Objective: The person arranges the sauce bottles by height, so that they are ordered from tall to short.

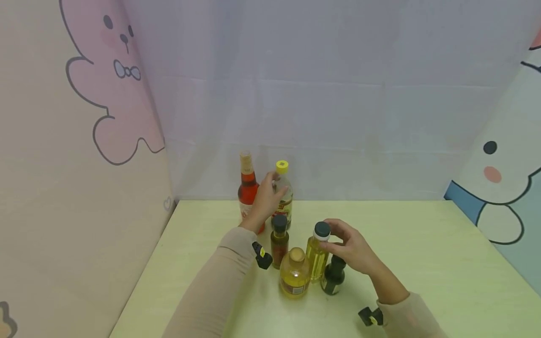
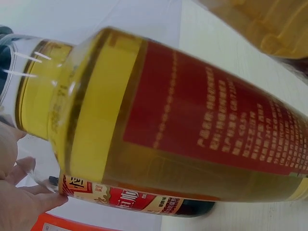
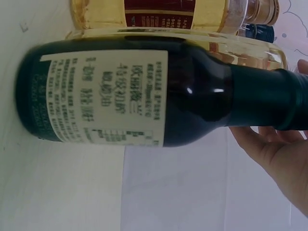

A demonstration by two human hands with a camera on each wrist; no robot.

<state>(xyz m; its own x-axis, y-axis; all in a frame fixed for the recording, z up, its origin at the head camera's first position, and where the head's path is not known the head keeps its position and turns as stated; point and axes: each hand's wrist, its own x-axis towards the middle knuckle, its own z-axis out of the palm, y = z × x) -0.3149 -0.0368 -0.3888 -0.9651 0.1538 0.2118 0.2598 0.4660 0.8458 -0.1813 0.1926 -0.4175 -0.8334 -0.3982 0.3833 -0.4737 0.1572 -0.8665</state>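
Observation:
My left hand (image 1: 268, 196) holds a clear bottle with a yellow cap (image 1: 282, 166) around its upper part; in the left wrist view the fingertips (image 2: 50, 199) meet it just above its red-and-gold label (image 2: 127, 199). My right hand (image 1: 352, 246) grips a yellow oil bottle (image 1: 317, 258) near its dark green cap, thumb in front. Both bottles are upright. Directly under the right hand stands a small dark green bottle (image 1: 333, 279), which fills much of the right wrist view and partly hides the fingers. A dark-capped bottle with a red label (image 2: 192, 115) crosses the left wrist view.
Left of the yellow-capped bottle stands a tall red bottle (image 1: 248, 192), partly behind my left hand. A round bottle of yellow liquid (image 1: 294, 274) is at the front of the group. The pale table (image 1: 422, 263) meets a light curtain (image 1: 338, 117) behind and printed side walls.

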